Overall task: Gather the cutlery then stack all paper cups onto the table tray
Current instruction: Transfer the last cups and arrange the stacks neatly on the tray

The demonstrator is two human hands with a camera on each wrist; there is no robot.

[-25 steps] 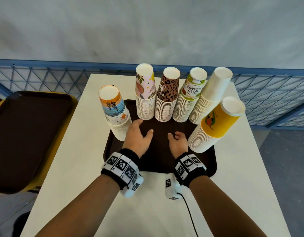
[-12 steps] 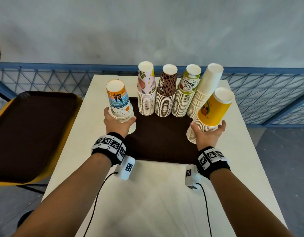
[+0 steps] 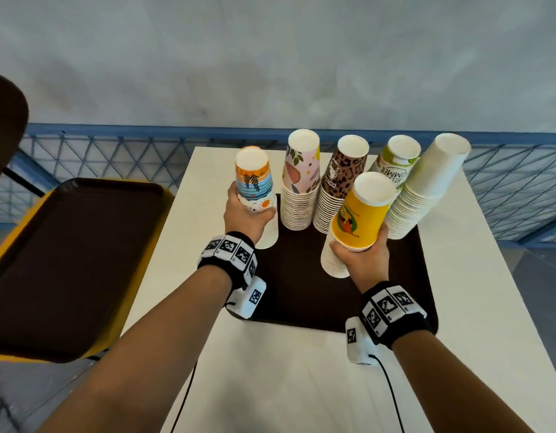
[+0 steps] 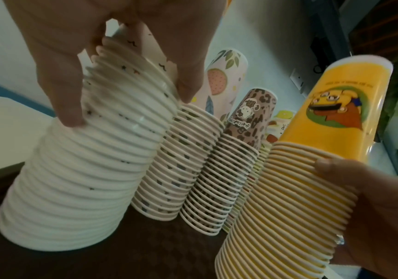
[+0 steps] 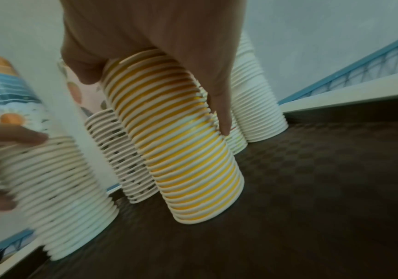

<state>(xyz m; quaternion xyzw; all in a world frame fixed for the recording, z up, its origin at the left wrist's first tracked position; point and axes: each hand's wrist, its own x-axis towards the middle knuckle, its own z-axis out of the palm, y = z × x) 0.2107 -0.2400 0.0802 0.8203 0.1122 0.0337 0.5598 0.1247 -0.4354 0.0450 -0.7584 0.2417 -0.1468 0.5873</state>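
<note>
Six stacks of upturned paper cups stand on a dark brown tray (image 3: 301, 295). My left hand (image 3: 245, 215) grips the sun-and-stripe stack (image 3: 255, 189) at the tray's left edge. The left wrist view shows those fingers (image 4: 71, 113) curled round its white rims (image 4: 81, 169). My right hand (image 3: 361, 254) grips the tilted yellow stack (image 3: 361, 210) near the tray's middle, and its fingers (image 5: 222, 120) wrap the yellow rims (image 5: 188, 151). Behind them stand the pink stack (image 3: 300, 182), the leopard stack (image 3: 342, 179), the green stack (image 3: 395, 160) and the plain white stack (image 3: 426, 189). I see no cutlery.
The tray lies on a white table (image 3: 301, 385). A second brown tray (image 3: 67, 260) sits on a yellow stand to the left. A blue mesh railing (image 3: 114, 157) runs behind the table. Wrist-camera cables hang over the near table edge.
Both hands left the tray's bare middle and took hold of the two outer stacks. The yellow stack has moved left from the tray's right edge toward the middle.
</note>
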